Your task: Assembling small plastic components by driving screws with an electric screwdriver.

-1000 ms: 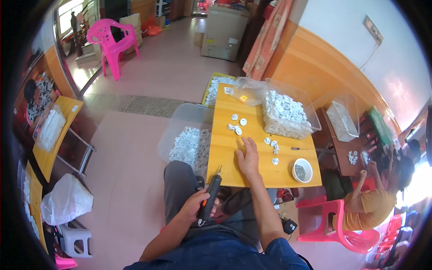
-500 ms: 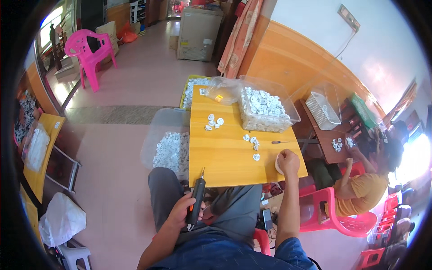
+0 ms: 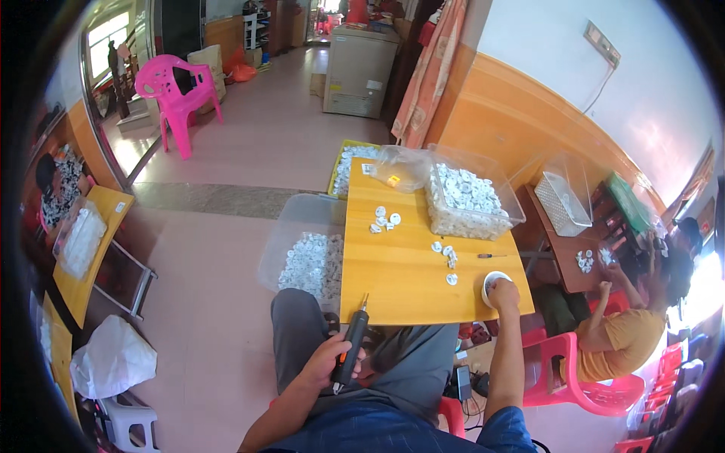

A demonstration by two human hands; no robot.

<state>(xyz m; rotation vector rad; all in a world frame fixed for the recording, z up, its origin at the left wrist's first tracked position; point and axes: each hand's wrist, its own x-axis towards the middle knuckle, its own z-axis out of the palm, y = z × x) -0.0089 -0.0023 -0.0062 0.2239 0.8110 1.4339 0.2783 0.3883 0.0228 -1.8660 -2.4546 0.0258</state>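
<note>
Gripped in my left hand [image 3: 326,362] is a black electric screwdriver [image 3: 353,340], its bit pointing up beside the table's near edge, above my lap. My right hand [image 3: 504,293] dips into a small white bowl [image 3: 485,290] at the near right corner of the yellow wooden table [image 3: 408,298]. Its fingers are bent together inside the bowl, and what they pinch is hidden. Small round white plastic parts [image 3: 451,279] lie mid-table, with another loose group [image 3: 381,221] farther left. A thin screwdriver [image 3: 487,256] rests beyond the bowl.
A clear bin [image 3: 472,226] heaped with white parts stands at the table's far right, beside a clear plastic bag [image 3: 400,167]. Left of the table, another clear bin [image 3: 276,238] holds more parts. To the right, a person in a yellow shirt [image 3: 621,337] sits at a brown table [image 3: 563,260].
The whole view has shifted, moving the scene right and down. My right hand has turned at the bowl, exposing more of its rim. The electric screwdriver stays in my left hand.
</note>
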